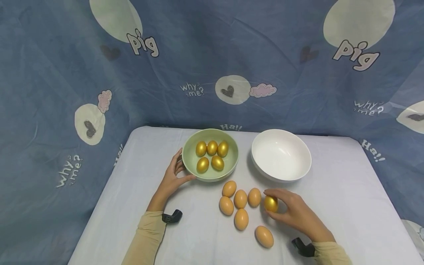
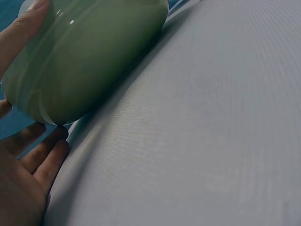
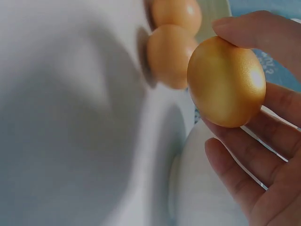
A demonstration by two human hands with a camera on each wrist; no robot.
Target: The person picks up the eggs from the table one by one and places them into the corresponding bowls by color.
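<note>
My left hand (image 1: 172,176) rests against the near left side of a pale green bowl (image 1: 212,176), its thumb in front and its fingers spread along the wall. In the left wrist view, fingertips (image 2: 60,132) touch the bowl low down. Several shiny golden eggs (image 1: 212,147) lie inside the bowl. Another golden egg (image 3: 226,82) is pinched between the thumb and fingers of my right hand (image 1: 293,209). Just left of that hand lie several brown eggs (image 1: 254,197) on the white cloth. One brown egg (image 1: 264,236) sits apart, nearer the front.
A white bowl (image 1: 281,154) with nothing in it stands at the back right, beyond my right hand. Under everything is a white-covered table (image 1: 198,235). A blue printed cloth (image 1: 185,44) hangs behind it. Each wrist wears a small black device (image 1: 172,216).
</note>
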